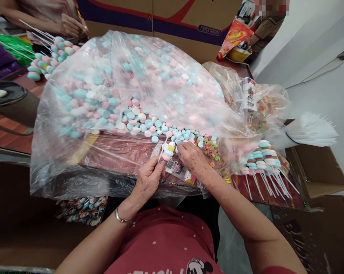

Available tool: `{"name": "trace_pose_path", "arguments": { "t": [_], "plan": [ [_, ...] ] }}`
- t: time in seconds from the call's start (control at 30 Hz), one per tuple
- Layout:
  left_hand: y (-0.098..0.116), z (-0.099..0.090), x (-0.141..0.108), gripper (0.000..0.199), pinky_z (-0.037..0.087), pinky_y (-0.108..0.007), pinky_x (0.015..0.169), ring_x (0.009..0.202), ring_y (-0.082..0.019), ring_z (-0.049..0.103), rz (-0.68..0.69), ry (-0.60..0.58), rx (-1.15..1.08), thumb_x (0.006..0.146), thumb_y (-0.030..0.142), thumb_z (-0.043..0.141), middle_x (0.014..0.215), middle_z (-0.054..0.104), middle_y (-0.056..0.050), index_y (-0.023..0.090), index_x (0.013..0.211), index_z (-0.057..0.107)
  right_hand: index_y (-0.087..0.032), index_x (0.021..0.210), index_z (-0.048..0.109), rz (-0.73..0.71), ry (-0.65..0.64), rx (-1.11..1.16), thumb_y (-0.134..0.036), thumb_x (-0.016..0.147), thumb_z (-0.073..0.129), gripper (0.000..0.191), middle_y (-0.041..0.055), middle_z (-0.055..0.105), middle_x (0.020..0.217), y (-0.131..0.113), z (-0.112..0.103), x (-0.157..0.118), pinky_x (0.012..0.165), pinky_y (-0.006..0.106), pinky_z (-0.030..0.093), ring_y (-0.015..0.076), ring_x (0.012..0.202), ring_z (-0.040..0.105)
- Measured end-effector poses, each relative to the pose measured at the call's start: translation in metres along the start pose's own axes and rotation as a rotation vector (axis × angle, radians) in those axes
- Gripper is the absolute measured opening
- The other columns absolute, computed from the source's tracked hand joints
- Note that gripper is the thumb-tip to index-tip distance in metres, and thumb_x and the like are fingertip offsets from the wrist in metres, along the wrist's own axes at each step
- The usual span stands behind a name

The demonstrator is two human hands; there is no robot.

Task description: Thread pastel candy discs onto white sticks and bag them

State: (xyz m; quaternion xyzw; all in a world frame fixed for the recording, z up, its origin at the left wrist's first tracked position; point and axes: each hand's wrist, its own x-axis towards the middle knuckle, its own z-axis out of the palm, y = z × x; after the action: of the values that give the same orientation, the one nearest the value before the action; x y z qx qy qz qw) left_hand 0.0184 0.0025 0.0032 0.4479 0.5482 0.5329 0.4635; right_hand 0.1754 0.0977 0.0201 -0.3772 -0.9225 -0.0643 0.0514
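My left hand [149,178] is closed on a candy skewer [168,152], a white stick threaded with pink, blue, yellow and white pieces. A second thin white stick seems to show beside it. Just to the right, my right hand [192,158] has its fingers pinched together at the edge of the candy pile; a pale piece may be at the fingertips, but I cannot make it out. Loose pink, blue and white candies [157,123] spill from a large clear plastic bag [172,80]. Small coloured candy rings [210,150] lie right of my right hand.
Finished candy skewers [263,156] lie at the right, below a bundle of white sticks [314,131]. More skewers [46,62] are at the far left, near a dark mug [20,104]. Cardboard boxes [317,171] flank the table. Two other people are across it.
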Motion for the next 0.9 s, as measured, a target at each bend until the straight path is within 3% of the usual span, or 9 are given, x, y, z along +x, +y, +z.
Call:
{"name": "trace_pose_path", "arguments": {
  "t": [0.13, 0.2, 0.37, 0.43, 0.5, 0.7, 0.9],
  "plan": [
    [0.0, 0.0, 0.0, 0.026, 0.034, -0.022, 0.051, 0.051, -0.01, 0.041, 0.016, -0.007, 0.024, 0.091, 0.032, 0.052, 0.056, 0.048, 0.004, 0.018, 0.069, 0.054, -0.016, 0.091, 0.062, 0.029, -0.013, 0.105, -0.006, 0.088, 0.048, 0.018, 0.0107, 0.067, 0.089, 0.003, 0.002, 0.004, 0.08, 0.034, 0.046, 0.0241, 0.089, 0.058],
    [0.0, -0.001, 0.001, 0.027, 0.034, -0.022, 0.052, 0.051, -0.01, 0.042, 0.024, -0.029, 0.046, 0.091, 0.033, 0.051, 0.055, 0.048, 0.004, 0.019, 0.068, 0.054, -0.017, 0.088, 0.062, 0.132, 0.031, 0.261, -0.006, 0.083, 0.05, 0.017, 0.0094, 0.068, 0.087, 0.008, 0.002, 0.004, 0.079, 0.033, 0.047, 0.0228, 0.086, 0.059],
    [0.001, -0.002, 0.003, 0.028, 0.034, -0.022, 0.054, 0.054, -0.01, 0.043, 0.031, -0.11, 0.124, 0.09, 0.036, 0.049, 0.056, 0.048, 0.005, 0.019, 0.069, 0.054, -0.02, 0.083, 0.063, 0.575, 0.237, 1.112, -0.026, 0.074, 0.062, 0.011, -0.002, 0.064, 0.069, 0.025, -0.004, -0.001, 0.063, 0.027, 0.047, 0.0143, 0.064, 0.058],
    [0.001, -0.001, 0.004, 0.028, 0.035, -0.023, 0.055, 0.055, -0.011, 0.043, 0.03, -0.133, 0.159, 0.09, 0.038, 0.049, 0.056, 0.048, 0.005, 0.019, 0.071, 0.056, -0.019, 0.079, 0.063, 0.696, 0.269, 1.433, -0.032, 0.067, 0.068, 0.018, -0.0041, 0.062, 0.062, 0.03, -0.011, -0.003, 0.057, 0.025, 0.046, 0.0123, 0.057, 0.057],
    [0.001, -0.001, 0.004, 0.028, 0.034, -0.023, 0.056, 0.055, -0.011, 0.043, 0.017, -0.147, 0.186, 0.09, 0.04, 0.048, 0.056, 0.047, 0.005, 0.018, 0.074, 0.059, -0.019, 0.075, 0.064, 0.765, 0.268, 1.616, -0.031, 0.06, 0.072, 0.021, -0.0048, 0.061, 0.058, 0.031, -0.017, -0.004, 0.053, 0.024, 0.045, 0.0107, 0.052, 0.054],
    [0.003, 0.0, 0.005, 0.028, 0.032, -0.024, 0.054, 0.054, -0.011, 0.041, 0.0, -0.178, 0.209, 0.089, 0.039, 0.047, 0.055, 0.045, 0.006, 0.018, 0.075, 0.06, -0.017, 0.07, 0.068, 0.778, 0.32, 1.834, -0.025, 0.052, 0.078, 0.021, -0.0031, 0.065, 0.062, 0.026, -0.023, -0.002, 0.053, 0.021, 0.047, 0.0093, 0.056, 0.057],
    [0.002, 0.001, 0.006, 0.029, 0.033, -0.024, 0.055, 0.054, -0.012, 0.042, -0.026, -0.167, 0.213, 0.089, 0.041, 0.047, 0.055, 0.045, 0.006, 0.018, 0.08, 0.062, -0.018, 0.073, 0.071, 0.746, 0.317, 1.819, -0.025, 0.055, 0.079, 0.021, -0.0029, 0.068, 0.066, 0.025, -0.024, -0.004, 0.055, 0.022, 0.048, 0.0092, 0.058, 0.058]
  ]
}}
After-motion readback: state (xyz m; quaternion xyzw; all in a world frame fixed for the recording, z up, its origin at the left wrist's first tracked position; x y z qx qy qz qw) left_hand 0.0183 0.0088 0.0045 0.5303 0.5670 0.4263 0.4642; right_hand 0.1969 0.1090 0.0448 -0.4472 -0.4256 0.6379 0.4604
